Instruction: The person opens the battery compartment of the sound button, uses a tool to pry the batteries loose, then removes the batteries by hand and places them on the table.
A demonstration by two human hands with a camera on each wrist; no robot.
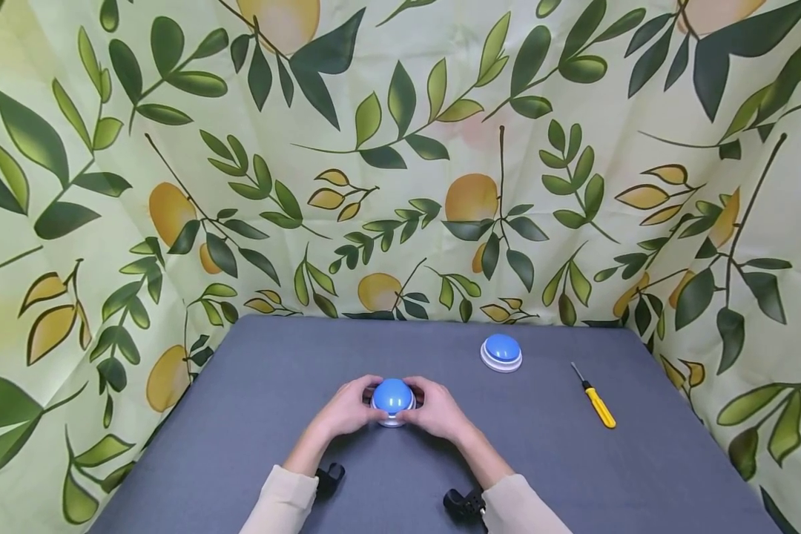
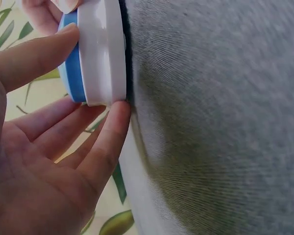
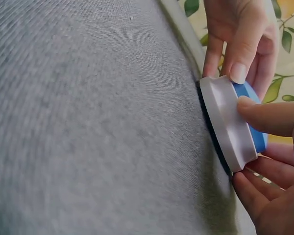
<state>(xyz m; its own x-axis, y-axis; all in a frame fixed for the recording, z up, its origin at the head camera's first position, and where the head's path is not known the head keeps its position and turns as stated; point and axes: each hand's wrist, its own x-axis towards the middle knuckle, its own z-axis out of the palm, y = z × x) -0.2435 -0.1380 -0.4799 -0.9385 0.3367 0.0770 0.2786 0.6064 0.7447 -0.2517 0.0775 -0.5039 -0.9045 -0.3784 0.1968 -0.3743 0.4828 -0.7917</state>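
Observation:
A round push button (image 1: 393, 395) with a glossy blue dome and a white base sits between my two hands near the middle of the table. My left hand (image 1: 350, 406) grips its left side, thumb at the front near the blue dome and fingers curving round the white base. From the right, my right hand (image 1: 440, 409) holds it the same way. In the left wrist view, the little finger is at the base's lower edge, right by the cloth. The right wrist view shows both thumbs (image 3: 252, 110) at the seam between white base and blue dome.
A second blue and white push button (image 1: 501, 352) stands farther back on the right. Right of it lies a screwdriver (image 1: 595, 399) with a yellow handle. Grey cloth covers the table (image 1: 274, 371). A leaf-patterned curtain (image 1: 400, 185) hangs behind and along both sides.

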